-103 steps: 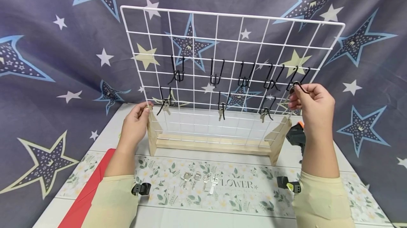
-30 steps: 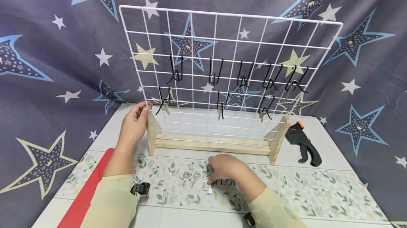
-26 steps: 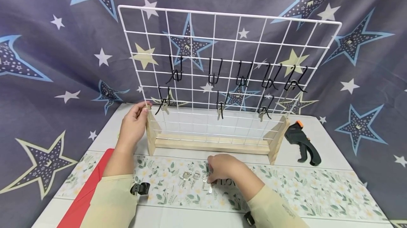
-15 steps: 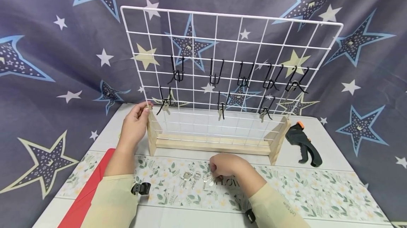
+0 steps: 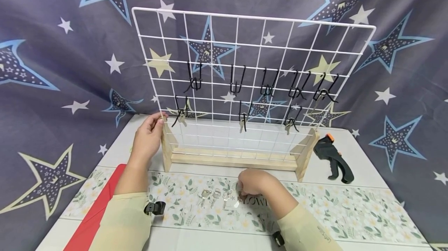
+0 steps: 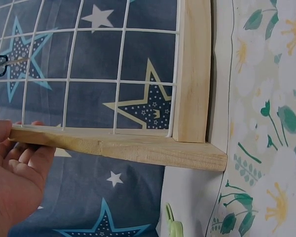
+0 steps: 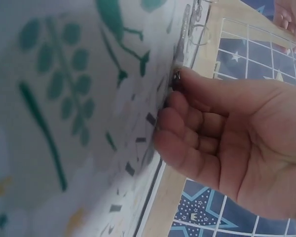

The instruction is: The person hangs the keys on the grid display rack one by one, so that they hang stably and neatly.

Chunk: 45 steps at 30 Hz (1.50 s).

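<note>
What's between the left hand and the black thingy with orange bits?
In the head view, the wooden stand with its white wire grid stands between the left hand and the black tool.

White table [image 5: 210,240] under floral runner [image 5: 350,212], wooden stand [image 5: 234,160], black tool [image 5: 334,159], red sheet [image 5: 96,208].

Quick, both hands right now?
Left hand: holding the wooden stand by the top of its left side piece.
Right hand: pinching a key at the flowered strip.
</note>
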Each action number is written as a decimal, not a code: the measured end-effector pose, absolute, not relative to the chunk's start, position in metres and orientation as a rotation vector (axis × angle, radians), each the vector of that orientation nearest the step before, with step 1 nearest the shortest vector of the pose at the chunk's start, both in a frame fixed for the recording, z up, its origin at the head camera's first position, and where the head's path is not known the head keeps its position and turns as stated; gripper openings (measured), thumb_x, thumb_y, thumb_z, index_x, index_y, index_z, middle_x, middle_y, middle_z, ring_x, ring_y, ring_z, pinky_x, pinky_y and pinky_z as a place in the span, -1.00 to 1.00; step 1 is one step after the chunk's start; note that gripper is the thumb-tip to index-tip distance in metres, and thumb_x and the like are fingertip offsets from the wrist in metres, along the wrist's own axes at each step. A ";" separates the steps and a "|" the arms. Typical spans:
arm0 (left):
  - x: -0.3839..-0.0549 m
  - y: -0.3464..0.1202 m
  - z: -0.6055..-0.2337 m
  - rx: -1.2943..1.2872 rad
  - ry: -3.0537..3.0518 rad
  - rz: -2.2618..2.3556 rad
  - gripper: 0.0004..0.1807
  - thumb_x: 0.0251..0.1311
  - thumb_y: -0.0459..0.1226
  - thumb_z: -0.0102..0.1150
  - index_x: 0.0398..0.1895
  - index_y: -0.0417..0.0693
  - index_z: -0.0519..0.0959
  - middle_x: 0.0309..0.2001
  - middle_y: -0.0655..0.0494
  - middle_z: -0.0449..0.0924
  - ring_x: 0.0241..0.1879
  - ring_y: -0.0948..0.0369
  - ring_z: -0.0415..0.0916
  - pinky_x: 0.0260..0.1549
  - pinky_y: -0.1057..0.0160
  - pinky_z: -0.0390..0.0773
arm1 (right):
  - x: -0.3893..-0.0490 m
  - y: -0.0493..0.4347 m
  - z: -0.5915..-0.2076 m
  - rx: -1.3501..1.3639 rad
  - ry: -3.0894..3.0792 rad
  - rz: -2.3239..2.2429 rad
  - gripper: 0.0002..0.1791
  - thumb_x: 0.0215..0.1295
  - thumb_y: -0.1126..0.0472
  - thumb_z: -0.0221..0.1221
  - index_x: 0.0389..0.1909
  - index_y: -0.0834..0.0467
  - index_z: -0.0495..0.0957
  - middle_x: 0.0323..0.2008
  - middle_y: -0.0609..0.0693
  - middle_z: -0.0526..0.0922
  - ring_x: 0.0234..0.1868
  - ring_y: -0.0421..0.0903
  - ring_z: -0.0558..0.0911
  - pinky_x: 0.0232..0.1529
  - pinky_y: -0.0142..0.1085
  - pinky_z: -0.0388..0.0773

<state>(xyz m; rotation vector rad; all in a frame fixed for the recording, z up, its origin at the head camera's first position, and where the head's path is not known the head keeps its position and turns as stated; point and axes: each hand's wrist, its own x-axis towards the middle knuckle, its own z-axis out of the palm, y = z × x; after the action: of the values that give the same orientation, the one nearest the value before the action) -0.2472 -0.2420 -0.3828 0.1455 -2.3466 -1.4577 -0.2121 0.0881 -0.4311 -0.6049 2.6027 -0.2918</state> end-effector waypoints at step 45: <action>-0.248 -0.241 -0.386 0.135 -2.308 -1.503 -0.58 0.51 -0.04 -0.14 0.29 0.08 0.47 0.25 0.16 0.54 0.19 0.38 0.43 0.17 0.42 0.45 | -0.190 0.136 -0.350 -0.816 3.024 -0.815 -0.95 0.39 0.13 0.19 -0.30 -0.04 0.57 -0.51 -0.22 0.53 -0.52 -0.25 0.42 -0.44 -0.34 0.44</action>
<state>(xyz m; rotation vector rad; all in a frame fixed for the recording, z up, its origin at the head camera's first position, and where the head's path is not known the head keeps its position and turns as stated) -0.2484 -0.2409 -0.3862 0.1346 -2.3083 -1.5030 -0.1900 0.1364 -0.3498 -0.8158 3.0236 -0.8146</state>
